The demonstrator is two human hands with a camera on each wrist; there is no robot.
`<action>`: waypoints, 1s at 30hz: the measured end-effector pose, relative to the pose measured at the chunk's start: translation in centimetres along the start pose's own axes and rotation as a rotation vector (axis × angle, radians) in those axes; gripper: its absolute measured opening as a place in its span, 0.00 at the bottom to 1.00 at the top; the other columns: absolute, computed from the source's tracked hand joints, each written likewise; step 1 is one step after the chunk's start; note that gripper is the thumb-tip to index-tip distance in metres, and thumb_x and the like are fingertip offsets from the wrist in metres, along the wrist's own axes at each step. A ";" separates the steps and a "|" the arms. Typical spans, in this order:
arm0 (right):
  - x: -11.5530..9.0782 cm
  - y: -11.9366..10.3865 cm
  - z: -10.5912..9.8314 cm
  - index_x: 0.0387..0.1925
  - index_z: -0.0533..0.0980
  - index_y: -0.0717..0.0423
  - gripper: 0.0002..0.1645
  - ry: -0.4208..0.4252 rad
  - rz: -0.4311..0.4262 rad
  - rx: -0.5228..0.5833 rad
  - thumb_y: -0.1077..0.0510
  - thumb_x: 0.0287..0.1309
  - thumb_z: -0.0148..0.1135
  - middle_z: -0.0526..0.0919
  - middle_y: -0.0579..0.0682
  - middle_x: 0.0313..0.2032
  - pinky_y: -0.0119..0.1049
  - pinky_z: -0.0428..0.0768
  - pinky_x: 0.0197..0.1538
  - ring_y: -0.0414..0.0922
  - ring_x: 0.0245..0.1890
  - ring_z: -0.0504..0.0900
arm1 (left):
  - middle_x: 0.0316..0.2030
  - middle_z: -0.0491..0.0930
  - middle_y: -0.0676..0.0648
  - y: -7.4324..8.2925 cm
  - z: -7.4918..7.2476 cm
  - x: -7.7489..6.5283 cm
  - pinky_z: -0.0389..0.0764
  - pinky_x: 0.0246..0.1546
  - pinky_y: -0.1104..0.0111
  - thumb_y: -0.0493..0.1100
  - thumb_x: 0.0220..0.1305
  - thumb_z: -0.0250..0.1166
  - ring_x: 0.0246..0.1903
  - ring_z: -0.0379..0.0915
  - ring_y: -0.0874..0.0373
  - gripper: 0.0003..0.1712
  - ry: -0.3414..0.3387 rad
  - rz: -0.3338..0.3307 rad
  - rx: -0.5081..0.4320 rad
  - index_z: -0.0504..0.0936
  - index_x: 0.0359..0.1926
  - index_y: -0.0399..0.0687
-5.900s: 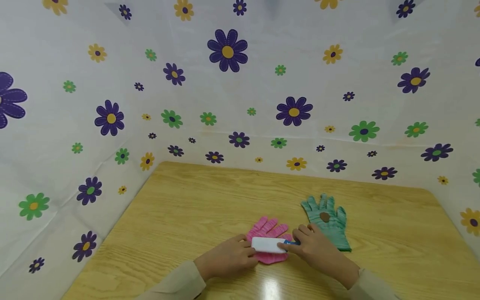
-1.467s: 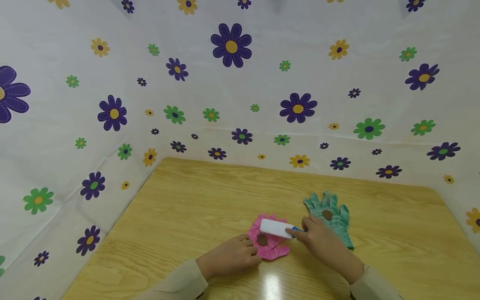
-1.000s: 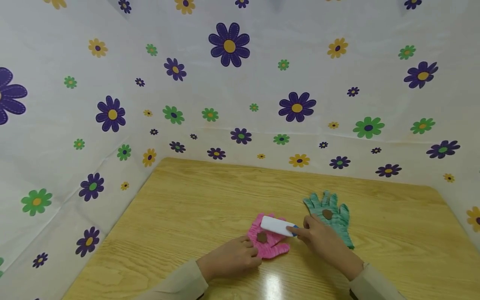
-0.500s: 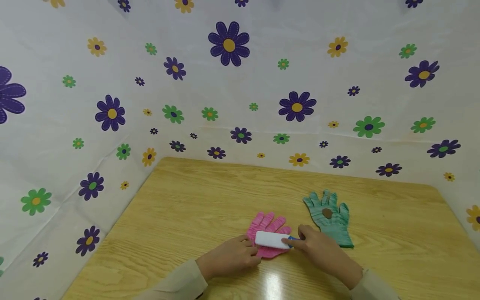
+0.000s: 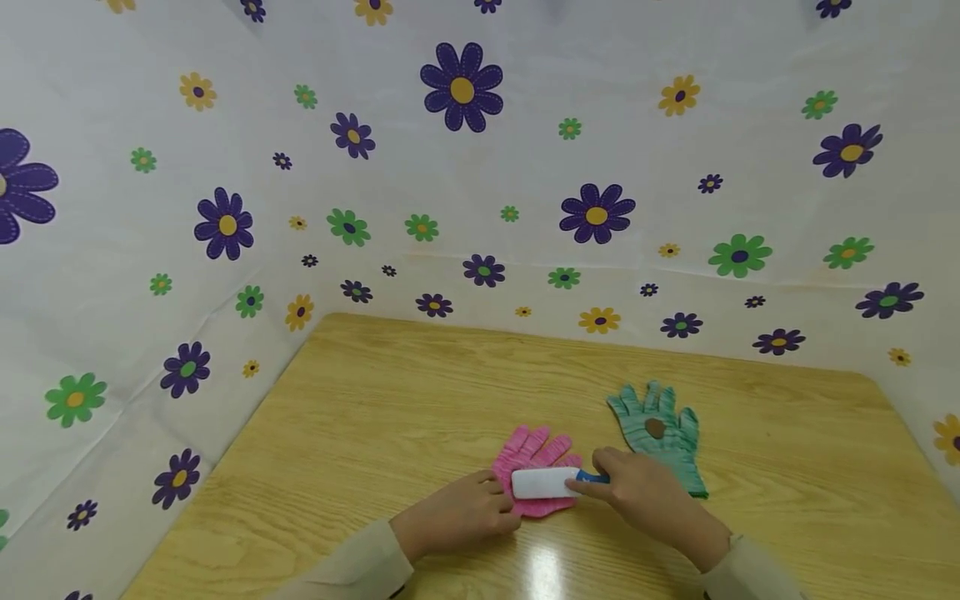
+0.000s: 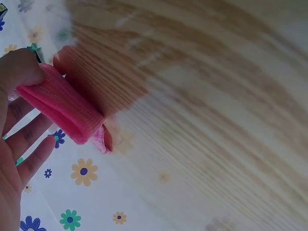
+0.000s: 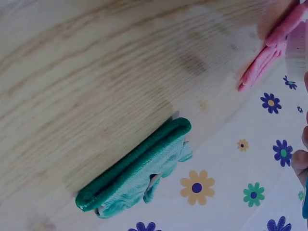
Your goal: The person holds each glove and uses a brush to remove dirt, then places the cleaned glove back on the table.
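A pink knitted glove point(image 5: 534, 450) lies on the table, its fingers pointing away from me. My left hand point(image 5: 459, 515) pinches its left edge near the cuff; in the left wrist view the thumb sits on top of the pink glove point(image 6: 60, 103). My right hand point(image 5: 651, 498) grips the blue handle of a brush, index finger along it. The brush's white head point(image 5: 543, 482) lies across the glove's palm and covers its middle. Pale bristles point(image 7: 296, 48) show at the right wrist view's edge. A green glove point(image 5: 667, 454) with a brown round patch point(image 5: 655, 427) lies beyond my right hand.
The wood-grain table point(image 5: 405, 392) is enclosed at the back and sides by a white flower-print sheet point(image 5: 510, 150). In the right wrist view the green glove's cuff point(image 7: 134, 161) faces the camera.
The brush has moved from the pink glove's fingers back down over its palm, hiding the brown patch seen there earlier. The bunched glove fingers now lie spread. The left hand stays put.
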State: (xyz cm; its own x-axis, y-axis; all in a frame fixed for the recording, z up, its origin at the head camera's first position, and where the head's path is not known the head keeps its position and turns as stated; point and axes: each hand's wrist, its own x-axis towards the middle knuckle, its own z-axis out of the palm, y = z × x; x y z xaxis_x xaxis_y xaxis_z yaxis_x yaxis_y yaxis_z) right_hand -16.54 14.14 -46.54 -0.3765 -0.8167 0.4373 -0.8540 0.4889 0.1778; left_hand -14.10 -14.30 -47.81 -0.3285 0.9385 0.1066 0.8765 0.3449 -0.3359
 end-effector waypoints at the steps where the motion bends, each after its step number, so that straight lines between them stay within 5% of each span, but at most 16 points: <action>1: 0.0 -0.1 -0.1 0.46 0.82 0.37 0.22 -0.015 0.001 -0.013 0.60 0.48 0.68 0.70 0.46 0.28 0.21 0.62 0.23 0.35 0.24 0.60 | 0.29 0.79 0.61 0.0 0.0 0.0 0.74 0.43 0.72 0.49 0.64 0.56 0.32 0.74 0.66 0.05 -0.002 0.001 -0.002 0.78 0.32 0.62; 3: 0.0 -0.2 -0.3 0.47 0.81 0.38 0.24 -0.038 0.016 -0.048 0.63 0.46 0.69 0.72 0.48 0.30 0.23 0.67 0.24 0.37 0.26 0.63 | 0.29 0.79 0.61 0.0 0.0 0.1 0.74 0.43 0.72 0.49 0.64 0.56 0.32 0.74 0.66 0.05 -0.005 0.003 -0.011 0.79 0.33 0.62; 6: 0.0 0.0 -0.5 0.47 0.81 0.40 0.17 -0.035 0.070 -0.057 0.59 0.64 0.52 0.73 0.49 0.32 0.25 0.68 0.25 0.38 0.26 0.64 | 0.28 0.79 0.61 0.0 0.1 0.1 0.73 0.42 0.72 0.49 0.64 0.57 0.31 0.73 0.66 0.05 -0.015 0.002 -0.015 0.79 0.33 0.62; 8: 0.0 0.0 -0.5 0.47 0.82 0.39 0.20 -0.002 0.089 -0.040 0.57 0.67 0.44 0.73 0.49 0.31 0.23 0.66 0.24 0.37 0.24 0.63 | 0.28 0.79 0.61 0.0 0.1 0.1 0.73 0.41 0.72 0.49 0.65 0.56 0.31 0.73 0.66 0.06 -0.021 0.001 -0.015 0.78 0.32 0.62; 11: 0.1 -0.1 -0.3 0.45 0.82 0.36 0.16 0.026 0.062 0.005 0.58 0.60 0.58 0.71 0.46 0.29 0.20 0.62 0.22 0.34 0.22 0.60 | 0.30 0.79 0.61 0.0 0.0 0.1 0.74 0.43 0.72 0.49 0.65 0.56 0.33 0.74 0.66 0.06 -0.035 0.002 -0.010 0.78 0.33 0.62; 14: 0.2 -0.3 -0.2 0.45 0.82 0.35 0.26 -0.012 0.029 0.026 0.62 0.42 0.72 0.71 0.45 0.28 0.19 0.60 0.22 0.34 0.22 0.59 | 0.31 0.80 0.61 0.1 -0.2 0.1 0.74 0.44 0.72 0.49 0.66 0.55 0.34 0.75 0.66 0.07 -0.040 0.002 -0.010 0.78 0.33 0.62; 19: 0.4 -0.3 -0.5 0.47 0.81 0.38 0.28 -0.110 0.099 -0.037 0.65 0.43 0.70 0.72 0.49 0.32 0.23 0.64 0.23 0.37 0.23 0.61 | 0.28 0.79 0.61 0.0 -0.3 0.0 0.73 0.42 0.73 0.49 0.65 0.55 0.32 0.74 0.66 0.06 -0.021 0.002 -0.007 0.78 0.32 0.62; 23: 0.6 -0.3 -0.6 0.45 0.82 0.37 0.26 -0.052 0.152 -0.045 0.64 0.42 0.72 0.71 0.47 0.29 0.22 0.60 0.21 0.35 0.21 0.59 | 0.28 0.79 0.61 0.0 -0.2 0.1 0.73 0.42 0.73 0.50 0.65 0.56 0.31 0.73 0.66 0.06 -0.012 0.001 -0.012 0.78 0.32 0.62; 26: 0.8 -0.7 -0.3 0.43 0.83 0.36 0.23 -0.022 0.133 0.078 0.60 0.42 0.73 0.67 0.43 0.25 0.18 0.54 0.21 0.32 0.21 0.55 | 0.29 0.79 0.61 0.0 -0.1 0.1 0.74 0.43 0.72 0.51 0.65 0.55 0.31 0.74 0.67 0.06 -0.016 -0.002 -0.019 0.78 0.33 0.62; 30: 0.5 -1.0 0.2 0.45 0.83 0.38 0.20 -0.123 0.204 0.274 0.59 0.47 0.69 0.63 0.40 0.25 0.18 0.53 0.22 0.30 0.22 0.52 | 0.30 0.80 0.61 0.1 0.0 0.2 0.74 0.43 0.73 0.51 0.65 0.55 0.32 0.75 0.67 0.07 -0.009 0.001 -0.025 0.79 0.35 0.62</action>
State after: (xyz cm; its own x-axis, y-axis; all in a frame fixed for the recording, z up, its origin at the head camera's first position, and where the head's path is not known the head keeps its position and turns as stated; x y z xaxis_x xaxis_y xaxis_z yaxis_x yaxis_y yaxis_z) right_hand -15.90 13.19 -46.68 -0.5753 -0.7496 0.3274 -0.8150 0.5590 -0.1522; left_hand -14.07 -14.07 -47.79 -0.3307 0.9387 0.0974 0.8852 0.3443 -0.3129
